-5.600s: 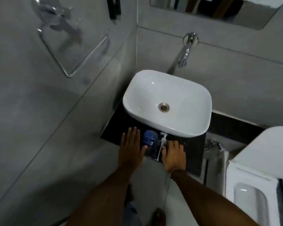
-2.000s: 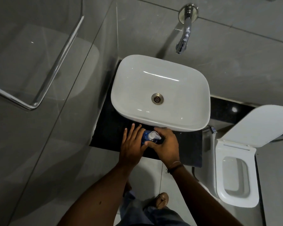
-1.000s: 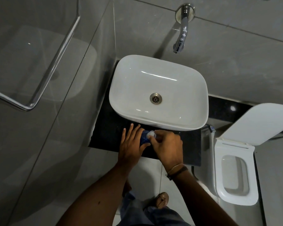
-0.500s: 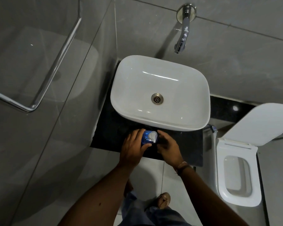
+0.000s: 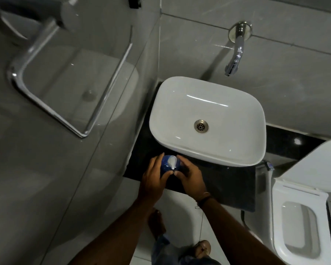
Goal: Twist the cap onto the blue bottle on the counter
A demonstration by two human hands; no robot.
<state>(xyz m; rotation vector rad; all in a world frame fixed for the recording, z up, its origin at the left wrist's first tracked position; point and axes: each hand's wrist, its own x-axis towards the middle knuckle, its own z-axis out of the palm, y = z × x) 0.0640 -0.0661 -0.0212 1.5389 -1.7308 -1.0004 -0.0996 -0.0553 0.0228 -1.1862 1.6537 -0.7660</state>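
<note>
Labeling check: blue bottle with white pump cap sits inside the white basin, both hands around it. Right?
Not inside the basin. The head view shows the blue bottle with its white pump cap on the black counter in front of the white basin, left hand and right hand around it.

Black counter (image 5: pixel 225 180) carried the white basin (image 5: pixel 208 119) at the back; blue bottle (image 5: pixel 165 165) stood on its front-left strip, just in front of the basin.

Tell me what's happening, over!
Left hand gripping blue bottle. Right hand at white pump cap, seated on top. Nothing blocking.
</note>
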